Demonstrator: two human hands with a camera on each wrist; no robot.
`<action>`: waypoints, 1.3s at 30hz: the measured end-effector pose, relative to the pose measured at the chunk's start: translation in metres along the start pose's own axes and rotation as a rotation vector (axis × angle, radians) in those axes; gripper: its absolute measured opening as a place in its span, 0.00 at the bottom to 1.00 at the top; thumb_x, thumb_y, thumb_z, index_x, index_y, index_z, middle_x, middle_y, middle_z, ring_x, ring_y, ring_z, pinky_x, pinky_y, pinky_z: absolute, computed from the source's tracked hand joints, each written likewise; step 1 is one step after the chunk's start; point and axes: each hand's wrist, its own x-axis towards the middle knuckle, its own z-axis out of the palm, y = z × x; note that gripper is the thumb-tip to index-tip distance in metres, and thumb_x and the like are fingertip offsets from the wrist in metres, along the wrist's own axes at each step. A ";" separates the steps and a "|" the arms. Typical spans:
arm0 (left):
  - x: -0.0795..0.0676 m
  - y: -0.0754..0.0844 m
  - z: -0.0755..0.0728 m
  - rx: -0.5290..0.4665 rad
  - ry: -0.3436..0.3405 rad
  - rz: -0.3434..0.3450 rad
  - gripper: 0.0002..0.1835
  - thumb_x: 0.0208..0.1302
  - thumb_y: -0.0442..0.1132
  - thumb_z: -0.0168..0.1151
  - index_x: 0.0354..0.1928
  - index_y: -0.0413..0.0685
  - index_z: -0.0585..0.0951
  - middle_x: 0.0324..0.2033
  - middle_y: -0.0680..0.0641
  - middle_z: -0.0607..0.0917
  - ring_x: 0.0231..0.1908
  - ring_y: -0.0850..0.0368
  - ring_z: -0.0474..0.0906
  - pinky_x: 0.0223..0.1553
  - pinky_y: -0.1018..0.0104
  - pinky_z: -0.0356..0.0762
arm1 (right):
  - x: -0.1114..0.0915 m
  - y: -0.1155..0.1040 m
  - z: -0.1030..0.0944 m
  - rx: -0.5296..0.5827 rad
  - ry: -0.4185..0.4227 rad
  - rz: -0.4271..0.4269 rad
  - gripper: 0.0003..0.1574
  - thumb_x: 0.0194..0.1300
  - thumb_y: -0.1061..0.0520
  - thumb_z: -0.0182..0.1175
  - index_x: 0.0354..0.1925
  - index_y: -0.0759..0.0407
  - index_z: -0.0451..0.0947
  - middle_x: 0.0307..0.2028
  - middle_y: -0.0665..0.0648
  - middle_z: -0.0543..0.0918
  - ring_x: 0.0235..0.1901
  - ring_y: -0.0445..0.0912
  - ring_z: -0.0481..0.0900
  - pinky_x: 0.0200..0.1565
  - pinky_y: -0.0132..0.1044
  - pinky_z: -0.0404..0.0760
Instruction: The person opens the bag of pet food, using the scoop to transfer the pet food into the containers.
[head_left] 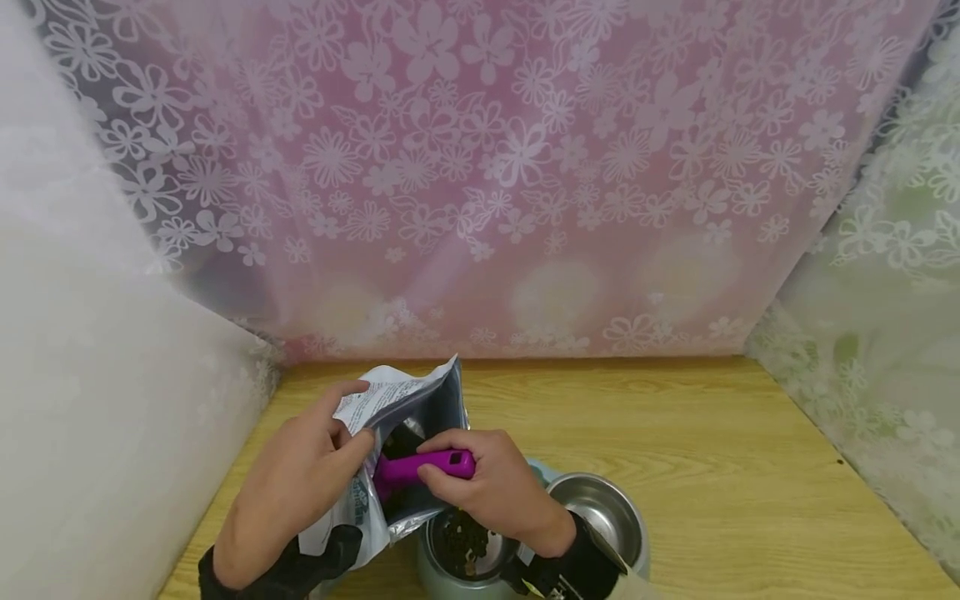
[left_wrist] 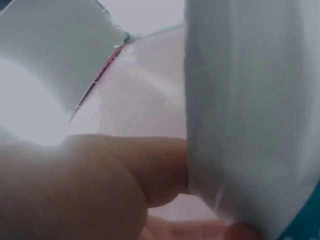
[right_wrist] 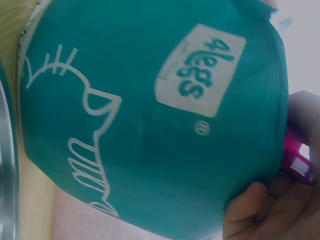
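Note:
A foil-lined pet food bag stands tilted with its mouth open; in the right wrist view its teal side carries a cat drawing and a label. My left hand grips the bag's left edge between thumb and fingers, and in the left wrist view these fingers meet the pale bag wall. With my right hand I hold the purple handle of a scoop. Its far end goes down into the bag mouth, where the scoop's head is hidden. Brown kibble lies in a steel bowl below the bag.
To the right of the kibble bowl sits a second steel bowl, partly covered by my right wrist. Both are set in a pale green holder. Flowered sheets wall in the wooden table at the back and sides.

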 end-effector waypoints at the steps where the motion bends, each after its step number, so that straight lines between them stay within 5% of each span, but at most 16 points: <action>1: 0.000 -0.001 -0.001 -0.007 0.010 -0.004 0.27 0.65 0.46 0.53 0.66 0.64 0.65 0.18 0.54 0.75 0.16 0.58 0.67 0.18 0.65 0.64 | 0.000 0.000 0.000 0.009 0.008 -0.017 0.13 0.64 0.46 0.62 0.46 0.47 0.82 0.31 0.47 0.82 0.19 0.38 0.73 0.20 0.32 0.74; 8: -0.005 -0.004 -0.005 0.022 0.068 0.008 0.24 0.66 0.48 0.54 0.64 0.64 0.68 0.17 0.56 0.73 0.16 0.60 0.65 0.19 0.66 0.62 | -0.014 0.002 -0.010 0.057 0.057 -0.080 0.11 0.64 0.53 0.63 0.45 0.52 0.82 0.25 0.47 0.80 0.16 0.37 0.72 0.15 0.31 0.68; 22: -0.003 0.000 -0.004 0.034 0.041 0.022 0.23 0.65 0.48 0.55 0.62 0.61 0.71 0.18 0.57 0.74 0.17 0.59 0.67 0.19 0.65 0.62 | -0.046 -0.002 -0.039 0.005 0.147 -0.103 0.13 0.62 0.60 0.64 0.46 0.55 0.82 0.34 0.52 0.83 0.21 0.38 0.76 0.19 0.33 0.75; 32: -0.003 -0.005 -0.008 0.046 0.050 0.037 0.21 0.66 0.48 0.54 0.61 0.62 0.72 0.18 0.56 0.73 0.17 0.59 0.66 0.19 0.66 0.61 | -0.026 -0.028 -0.071 -0.193 0.064 -0.164 0.13 0.61 0.56 0.66 0.45 0.50 0.82 0.37 0.44 0.83 0.22 0.37 0.76 0.20 0.30 0.73; 39: -0.004 -0.008 -0.009 0.038 0.039 0.023 0.21 0.66 0.48 0.53 0.61 0.63 0.71 0.18 0.55 0.73 0.17 0.59 0.65 0.19 0.66 0.61 | -0.040 -0.024 -0.092 -0.202 0.100 -0.135 0.12 0.59 0.61 0.66 0.44 0.54 0.83 0.31 0.48 0.84 0.16 0.35 0.69 0.16 0.29 0.68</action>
